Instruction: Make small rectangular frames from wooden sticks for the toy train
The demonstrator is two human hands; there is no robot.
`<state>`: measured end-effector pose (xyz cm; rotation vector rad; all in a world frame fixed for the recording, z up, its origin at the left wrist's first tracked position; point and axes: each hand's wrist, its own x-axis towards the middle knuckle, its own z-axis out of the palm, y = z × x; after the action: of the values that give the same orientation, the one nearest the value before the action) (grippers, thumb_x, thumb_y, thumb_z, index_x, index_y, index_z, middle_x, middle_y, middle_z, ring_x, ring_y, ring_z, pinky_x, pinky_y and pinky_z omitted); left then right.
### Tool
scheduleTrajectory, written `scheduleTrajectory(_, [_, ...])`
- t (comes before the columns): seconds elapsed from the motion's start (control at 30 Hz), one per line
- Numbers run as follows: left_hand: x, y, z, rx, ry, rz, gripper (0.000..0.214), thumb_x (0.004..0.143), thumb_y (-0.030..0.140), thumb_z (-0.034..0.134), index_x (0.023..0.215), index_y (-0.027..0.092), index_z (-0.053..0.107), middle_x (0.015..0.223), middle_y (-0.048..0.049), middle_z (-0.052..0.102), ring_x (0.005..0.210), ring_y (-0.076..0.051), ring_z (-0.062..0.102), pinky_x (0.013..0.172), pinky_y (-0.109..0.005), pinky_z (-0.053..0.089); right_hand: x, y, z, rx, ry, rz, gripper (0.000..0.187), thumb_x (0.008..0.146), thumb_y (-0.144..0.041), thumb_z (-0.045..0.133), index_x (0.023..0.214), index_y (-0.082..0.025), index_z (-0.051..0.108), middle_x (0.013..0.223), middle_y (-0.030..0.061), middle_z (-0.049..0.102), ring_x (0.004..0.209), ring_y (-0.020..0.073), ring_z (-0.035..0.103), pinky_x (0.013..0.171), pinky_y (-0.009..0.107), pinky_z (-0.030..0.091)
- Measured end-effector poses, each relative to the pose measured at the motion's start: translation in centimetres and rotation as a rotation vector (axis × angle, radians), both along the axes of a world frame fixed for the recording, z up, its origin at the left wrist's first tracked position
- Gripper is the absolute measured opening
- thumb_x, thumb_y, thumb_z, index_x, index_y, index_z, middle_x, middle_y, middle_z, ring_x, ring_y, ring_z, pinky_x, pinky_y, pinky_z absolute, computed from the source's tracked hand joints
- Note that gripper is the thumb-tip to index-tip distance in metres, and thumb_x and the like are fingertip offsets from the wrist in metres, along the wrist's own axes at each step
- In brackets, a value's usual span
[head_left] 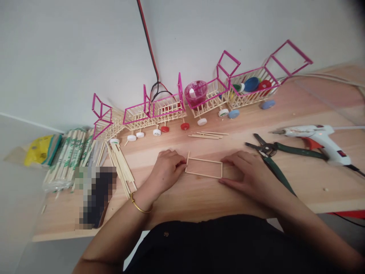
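Observation:
A small rectangular wooden stick frame (204, 160) lies on the table in front of me. Its left stick pokes out past the upper corner. My left hand (169, 170) pinches that left side between thumb and curled fingers. On the opposite side, my right hand (246, 173) grips the short end, with a fingertip by the upper corner and the thumb by the lower one. Just beyond the frame lie several thin loose sticks (208, 135). Pliers with green handles (299, 150) rest to the right of my right hand.
A white glue gun (322, 139) lies at the right. Miniature stick carts (168, 108) with pink rims and bottle-cap wheels line the wall, one beside a pink cup (196, 95). Left are loose sticks (121, 163), wrapped stick bundles (67, 156), a yellow packet (42, 150) and a dark, partly blurred object (98, 201).

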<state>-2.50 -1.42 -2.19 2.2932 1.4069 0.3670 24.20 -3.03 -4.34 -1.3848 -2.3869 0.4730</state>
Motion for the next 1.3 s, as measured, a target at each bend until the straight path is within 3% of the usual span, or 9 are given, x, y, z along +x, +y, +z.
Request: scheduleTrajectory(1.3, [-0.67, 0.3, -0.07, 0.048, -0.02, -0.033, 0.007, 0.082, 0.021, 0.058, 0.083, 0.018, 0.064, 0.077, -0.0019, 0.063, 0.079, -0.016, 0.053, 0.075, -0.032, 0.038, -0.07, -0.27, 0.17, -0.015, 0.026, -0.019, 0.039, 0.075, -0.046, 0.063, 0.103, -0.02, 0.058, 0.102, 0.0091, 0.061, 0.098, 0.0264, 0.055, 0.088, 0.043, 0.041])
